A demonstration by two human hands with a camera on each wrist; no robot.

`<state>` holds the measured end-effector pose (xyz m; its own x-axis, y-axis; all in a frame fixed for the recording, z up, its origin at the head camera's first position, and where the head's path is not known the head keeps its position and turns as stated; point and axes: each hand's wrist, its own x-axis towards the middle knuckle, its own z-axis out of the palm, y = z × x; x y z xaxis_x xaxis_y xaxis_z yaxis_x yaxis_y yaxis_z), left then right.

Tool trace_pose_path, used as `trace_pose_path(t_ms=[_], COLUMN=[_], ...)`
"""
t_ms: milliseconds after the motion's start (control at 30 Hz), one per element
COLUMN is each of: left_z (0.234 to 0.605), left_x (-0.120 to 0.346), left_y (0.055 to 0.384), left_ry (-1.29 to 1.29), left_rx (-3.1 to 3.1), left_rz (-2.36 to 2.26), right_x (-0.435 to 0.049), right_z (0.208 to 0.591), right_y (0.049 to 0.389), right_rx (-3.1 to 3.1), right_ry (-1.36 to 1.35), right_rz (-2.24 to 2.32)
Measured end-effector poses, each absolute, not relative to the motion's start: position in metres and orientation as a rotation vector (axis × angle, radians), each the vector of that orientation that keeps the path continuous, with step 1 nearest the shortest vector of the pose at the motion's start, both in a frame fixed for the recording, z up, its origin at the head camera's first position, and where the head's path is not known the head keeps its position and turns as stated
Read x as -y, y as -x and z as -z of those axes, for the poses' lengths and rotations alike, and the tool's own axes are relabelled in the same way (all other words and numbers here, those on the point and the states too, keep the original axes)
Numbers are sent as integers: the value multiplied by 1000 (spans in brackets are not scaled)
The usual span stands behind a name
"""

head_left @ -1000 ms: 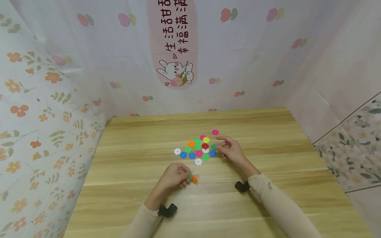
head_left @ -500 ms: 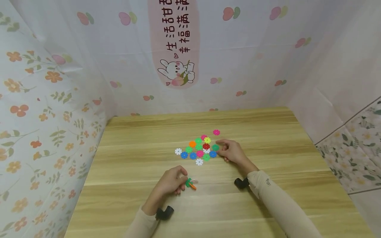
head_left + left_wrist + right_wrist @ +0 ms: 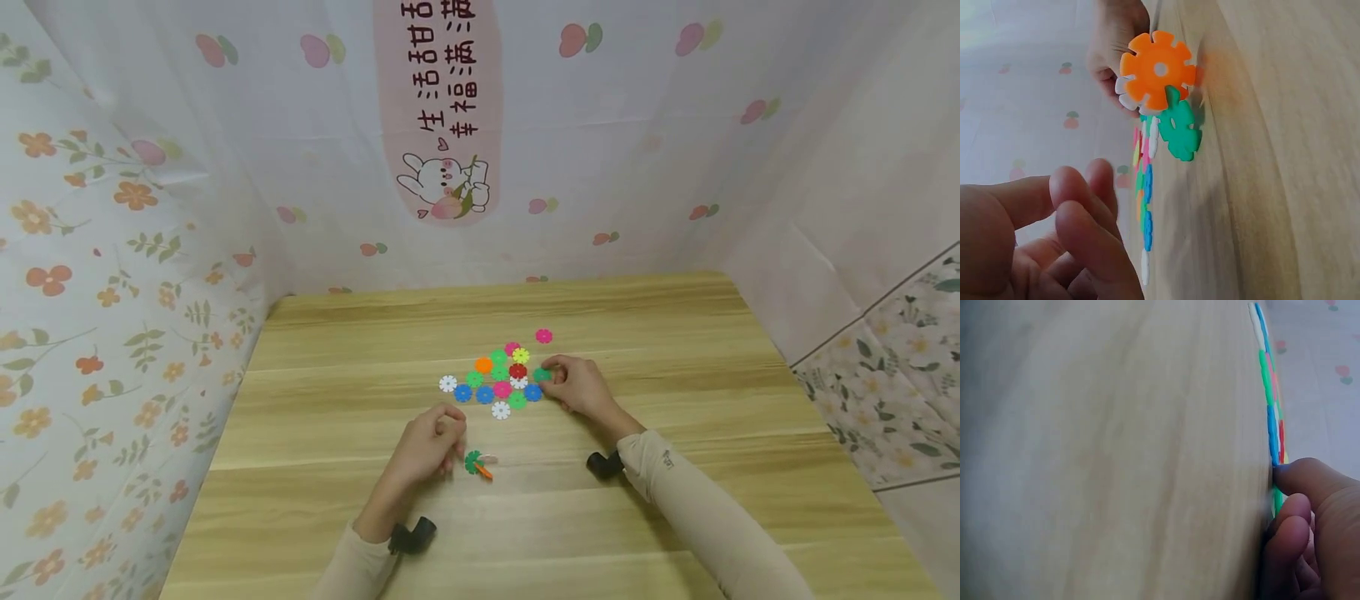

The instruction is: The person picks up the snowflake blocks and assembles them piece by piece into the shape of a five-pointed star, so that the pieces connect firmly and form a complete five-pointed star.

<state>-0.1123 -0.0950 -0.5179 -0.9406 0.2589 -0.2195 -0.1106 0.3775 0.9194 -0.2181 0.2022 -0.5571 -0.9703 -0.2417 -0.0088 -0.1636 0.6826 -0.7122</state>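
My left hand [image 3: 423, 444] hovers over the table with loosely bent fingers and holds nothing. Just right of it, a small cluster of joined snowflake discs stands on the table: a green disc [image 3: 473, 462], an orange disc [image 3: 1159, 70] and a pale disc [image 3: 489, 459], slotted together at angles. My right hand [image 3: 583, 388] is at the right end of the flat discs, thumb and index finger at the edges of a dark green snowflake disc [image 3: 542, 375]. Its thumb is right at a blue disc [image 3: 532, 392]. In the right wrist view the fingers partly hide the green disc.
Several loose discs, such as an orange disc [image 3: 483, 365], a red disc [image 3: 517, 371] and a white disc [image 3: 501, 410], lie flat mid-table. A pink disc [image 3: 543, 336] lies farther back. Patterned curtains [image 3: 600, 167] border the wooden table [image 3: 337, 333].
My left hand has let go of the joined discs, which now stand on the table, and drawn back slightly. My right thumb and index finger have closed in on the green disc; the blue disc shifted slightly left.
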Motion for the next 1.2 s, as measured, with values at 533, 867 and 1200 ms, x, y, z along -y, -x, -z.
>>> trace_pose_path(t_ms=[533, 867, 1200], left_z=[501, 471, 458], left_x=[80, 61, 65], left_y=[126, 127, 122], left_ry=[-179, -389, -358], left_rx=[-2357, -2159, -2170], left_rz=[-1812, -1844, -1894], right_x=[-172, -142, -156], right_z=[506, 467, 479], right_y=[183, 162, 168], right_rx=[-2791, -2761, -2619], right_ry=[912, 1383, 951], right_rz=[1377, 1302, 1588])
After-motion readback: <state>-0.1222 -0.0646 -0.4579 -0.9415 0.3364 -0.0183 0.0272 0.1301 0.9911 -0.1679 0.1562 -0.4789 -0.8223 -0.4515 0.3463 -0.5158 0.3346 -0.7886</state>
